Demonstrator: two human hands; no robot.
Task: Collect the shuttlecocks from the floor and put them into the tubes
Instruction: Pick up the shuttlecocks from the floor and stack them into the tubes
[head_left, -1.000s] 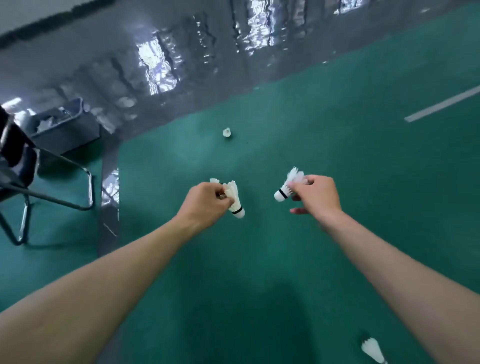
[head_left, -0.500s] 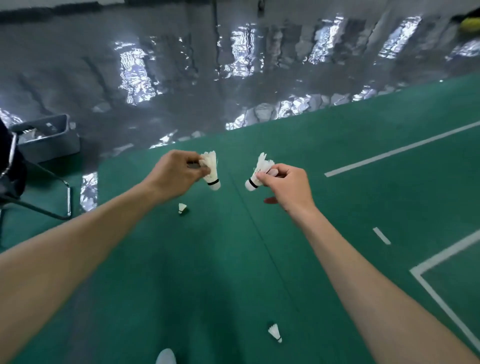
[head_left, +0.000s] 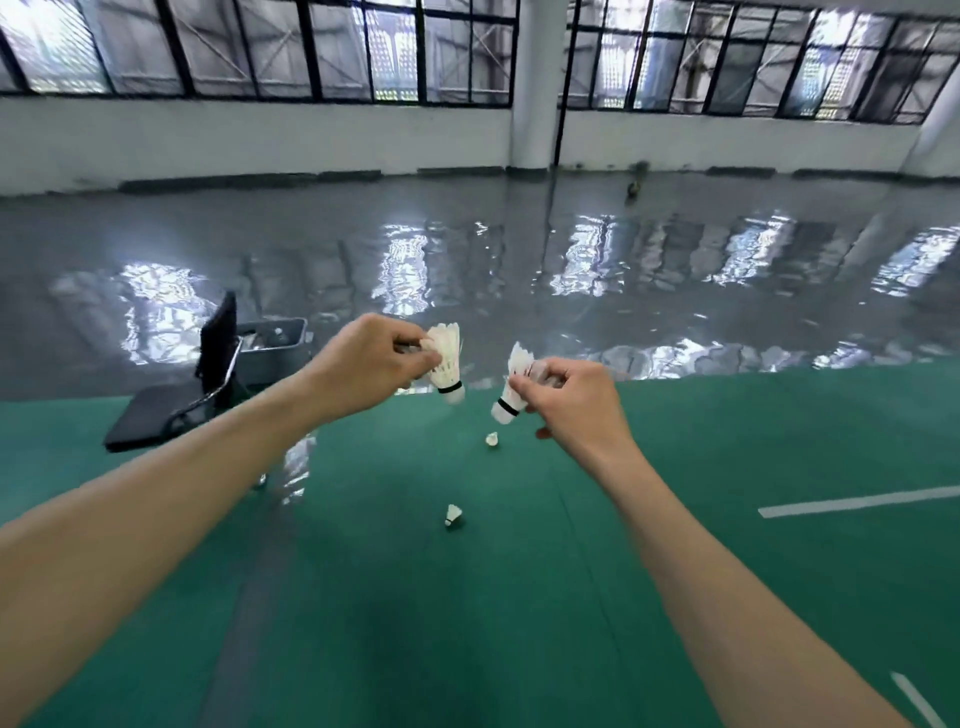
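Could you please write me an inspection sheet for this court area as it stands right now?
Surface: green court mat with white lines, bordered by glossy grey floor.
Job's things: one shuttlecock held in the left hand, cork down; another in the right hand, cork down and tilted. Two loose shuttlecocks lie on the mat, the nearer and the farther. No tubes seen.
Clutter: black chair; grey bin behind it, contents unclear.
Grippers: left hand pinches its shuttlecock by the feathers; right hand likewise.
Cables: nothing seen.
Surroundings: white wall, dark-framed windows, white pillar.
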